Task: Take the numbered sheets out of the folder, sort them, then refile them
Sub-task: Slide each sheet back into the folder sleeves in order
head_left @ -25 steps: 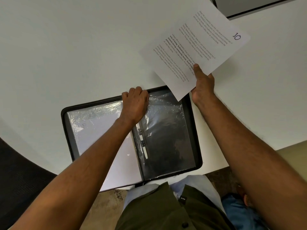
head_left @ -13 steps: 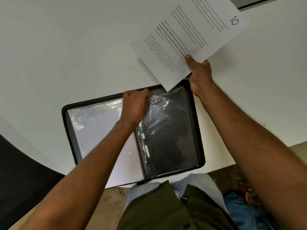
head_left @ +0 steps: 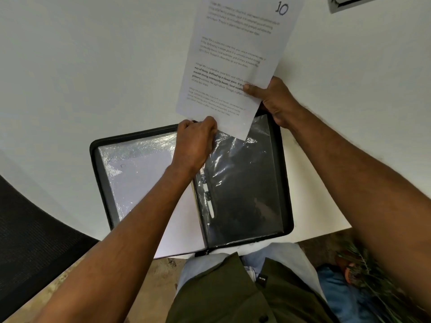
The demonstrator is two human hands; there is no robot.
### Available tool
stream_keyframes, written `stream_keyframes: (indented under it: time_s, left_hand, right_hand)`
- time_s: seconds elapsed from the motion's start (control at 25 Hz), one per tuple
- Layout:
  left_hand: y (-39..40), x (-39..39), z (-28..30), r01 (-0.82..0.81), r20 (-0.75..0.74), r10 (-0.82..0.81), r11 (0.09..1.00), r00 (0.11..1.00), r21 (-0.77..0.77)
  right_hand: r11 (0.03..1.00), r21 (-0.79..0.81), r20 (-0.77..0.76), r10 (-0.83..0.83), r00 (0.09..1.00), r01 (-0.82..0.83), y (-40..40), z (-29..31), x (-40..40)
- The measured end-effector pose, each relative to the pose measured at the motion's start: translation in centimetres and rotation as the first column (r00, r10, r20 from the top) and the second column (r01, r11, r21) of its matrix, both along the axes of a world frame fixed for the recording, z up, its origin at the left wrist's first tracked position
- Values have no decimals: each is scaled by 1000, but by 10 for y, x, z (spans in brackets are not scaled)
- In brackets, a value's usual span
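An open black folder [head_left: 100,159] with clear plastic sleeves lies on the white table, near its front edge. My right hand [head_left: 275,99] grips a printed sheet marked 10 [head_left: 235,54] by its lower right edge, holding it above the folder's far side. The sheet's bottom corner reaches over the top of the empty right sleeve [head_left: 247,183]. My left hand [head_left: 196,141] pinches the top edge of that sleeve near the spine. The left sleeve [head_left: 137,173] holds a white sheet.
The white table [head_left: 93,66] stretches far to the left and back. A grey object [head_left: 349,2] sits at the top right corner. A black mesh chair [head_left: 30,241] stands at the left. My lap and a blue bag [head_left: 338,297] are below the table edge.
My right hand has swung sheet 10 from tilted right to nearly upright and brought it left, over the right sleeve's top. My left hand has stayed at the sleeve's top edge.
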State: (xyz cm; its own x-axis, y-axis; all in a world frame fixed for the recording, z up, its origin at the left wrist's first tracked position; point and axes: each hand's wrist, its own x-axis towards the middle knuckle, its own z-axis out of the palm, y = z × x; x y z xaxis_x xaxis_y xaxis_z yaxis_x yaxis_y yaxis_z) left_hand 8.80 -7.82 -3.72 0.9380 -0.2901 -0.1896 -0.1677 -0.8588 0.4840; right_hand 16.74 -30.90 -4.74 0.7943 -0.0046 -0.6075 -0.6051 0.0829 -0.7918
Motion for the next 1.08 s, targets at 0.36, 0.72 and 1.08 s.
stream_keyframes:
  time_s: [0.36, 0.72, 1.08]
  left_hand:
    - [0, 10, -3, -28, -34, 26, 998, 999, -49]
    - [6, 17, -8, -72, -85, 72, 997, 994, 2]
    - [26, 24, -10, -16, -110, 32, 990, 993, 141]
  right_hand:
    - [924, -131, 11, 362, 932, -358, -27, -3, 5]
    - [868, -220, -13, 453, 891, -445, -38, -5, 9]
    - [885, -127, -61, 445, 894, -449, -48, 3, 16]
